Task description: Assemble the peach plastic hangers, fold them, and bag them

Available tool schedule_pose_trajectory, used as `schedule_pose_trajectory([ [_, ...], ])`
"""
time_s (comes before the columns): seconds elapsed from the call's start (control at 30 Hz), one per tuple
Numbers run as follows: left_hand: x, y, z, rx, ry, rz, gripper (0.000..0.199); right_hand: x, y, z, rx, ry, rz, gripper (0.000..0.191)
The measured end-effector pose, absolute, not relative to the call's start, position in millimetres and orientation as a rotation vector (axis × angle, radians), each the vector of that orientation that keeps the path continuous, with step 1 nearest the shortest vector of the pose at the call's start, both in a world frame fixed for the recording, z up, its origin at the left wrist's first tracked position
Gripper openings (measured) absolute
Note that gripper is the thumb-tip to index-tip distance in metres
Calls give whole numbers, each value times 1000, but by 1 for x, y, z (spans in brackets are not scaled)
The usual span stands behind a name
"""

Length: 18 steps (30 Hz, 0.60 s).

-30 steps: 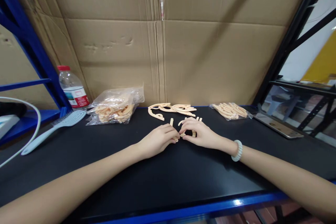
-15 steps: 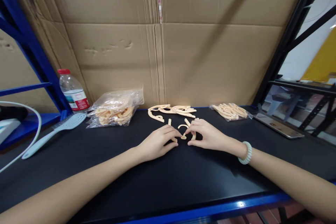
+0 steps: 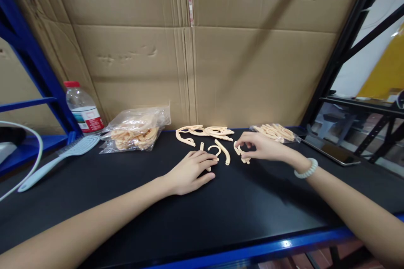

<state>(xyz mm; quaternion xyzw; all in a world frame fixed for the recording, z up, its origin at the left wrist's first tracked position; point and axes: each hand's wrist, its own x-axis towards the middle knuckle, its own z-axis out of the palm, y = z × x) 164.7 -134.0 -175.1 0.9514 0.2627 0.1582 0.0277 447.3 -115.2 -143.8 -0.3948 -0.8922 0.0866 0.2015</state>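
My left hand (image 3: 193, 171) rests on the black table, palm down. Its fingertips close on the base of a beige hanger hook (image 3: 216, 148), whose curve points away from me. Beneath that hand lies a straight beige hanger arm (image 3: 202, 146), mostly covered by the fingers. Between my hands, a curved hanger arm (image 3: 223, 151) lies loose on the table. My right hand (image 3: 255, 146) hovers over small beige pieces (image 3: 245, 160), its thumb and fingers apart. A small curved piece (image 3: 236, 148) sits just under its fingertips; contact is hard to tell.
Several beige hanger parts (image 3: 208, 131) lie at the back. Clear bags of similar parts stand left (image 3: 134, 134) and right (image 3: 274, 132). A bottle (image 3: 85, 111), a pale blue hairbrush (image 3: 74, 151) and a phone (image 3: 328, 151) are farther out. Cardboard (image 3: 252, 67) walls the back.
My right hand has let go of the curved hanger arm and moved right, to the small pieces. The hook has shifted slightly left with my left hand, which stays nearly in place.
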Motion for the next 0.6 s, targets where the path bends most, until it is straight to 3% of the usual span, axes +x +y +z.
schedule_pose_trajectory([
  [0.33,162,-136,-174,2908,862,458,38,460,-110,-145,-1156,-2572,555,39],
  [0.6,158,-121,-177,2872,944,819,28,459,-104,-155,-1075,-2527,470,27],
])
